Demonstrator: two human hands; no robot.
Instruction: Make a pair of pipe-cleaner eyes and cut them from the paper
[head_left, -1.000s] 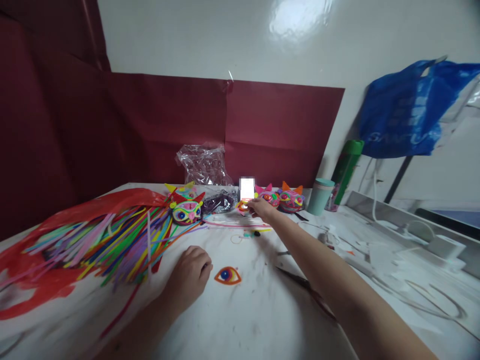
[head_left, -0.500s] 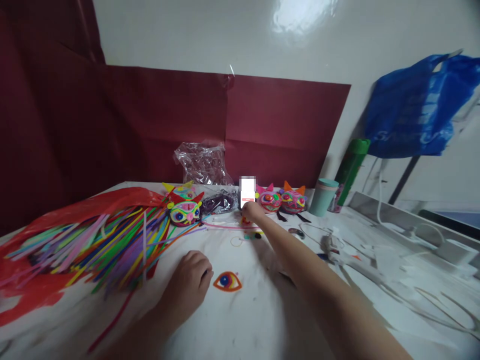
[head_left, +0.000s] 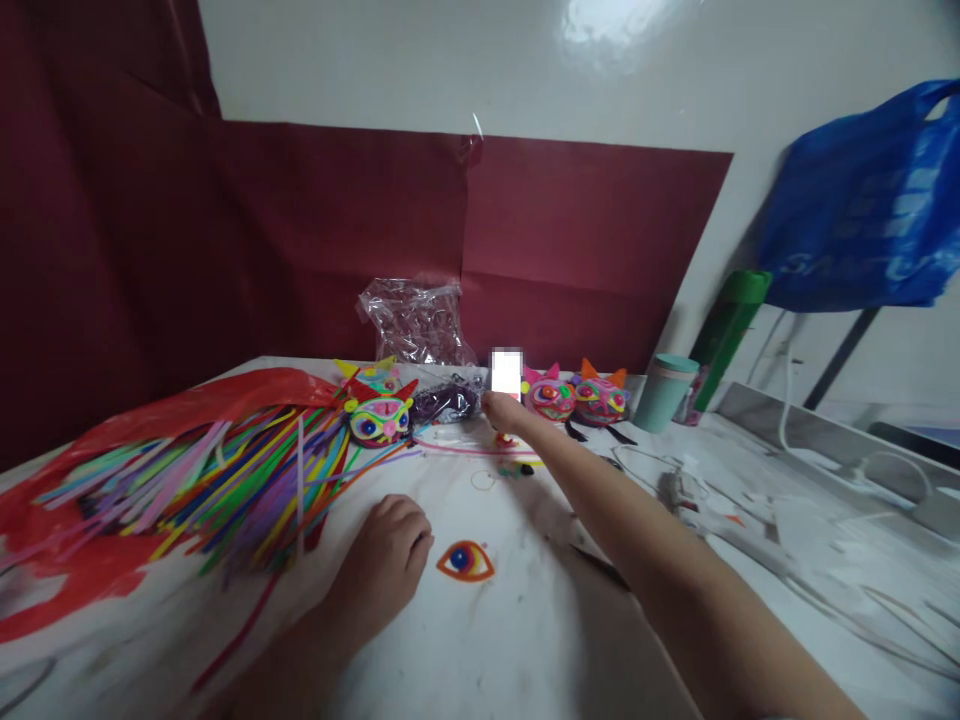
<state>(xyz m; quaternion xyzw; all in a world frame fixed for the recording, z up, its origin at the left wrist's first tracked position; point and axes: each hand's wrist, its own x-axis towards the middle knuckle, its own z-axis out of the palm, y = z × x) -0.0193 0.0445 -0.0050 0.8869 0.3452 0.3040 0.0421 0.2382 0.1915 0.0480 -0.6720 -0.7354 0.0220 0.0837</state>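
My left hand (head_left: 394, 545) rests on the white table with its fingers curled in, and nothing shows in it. Just right of it lies a flat eye-shaped piece (head_left: 466, 561) with an orange rim and a blue, red and yellow middle. My right hand (head_left: 504, 410) reaches far across the table to the lower part of a phone (head_left: 506, 375) with a bright white screen. Its fingers are small and partly hidden, so whether they grip the phone or only touch it cannot be made out. A small red and yellow thing shows just below that hand.
Colourful fuzzy sticks (head_left: 247, 480) spread over a red plastic bag (head_left: 247, 390) at left. Decorated animal heads (head_left: 381, 420) stand along the back, near a clear plastic bag (head_left: 416, 320). At right are a teal cup (head_left: 664, 392), a green can (head_left: 727, 325), a power strip (head_left: 679, 490) and cables.
My view has shifted slightly left, so the table things sit further right. My right hand has moved slightly up and left against the phone's lower part. My left hand stays beside the eye-shaped piece.
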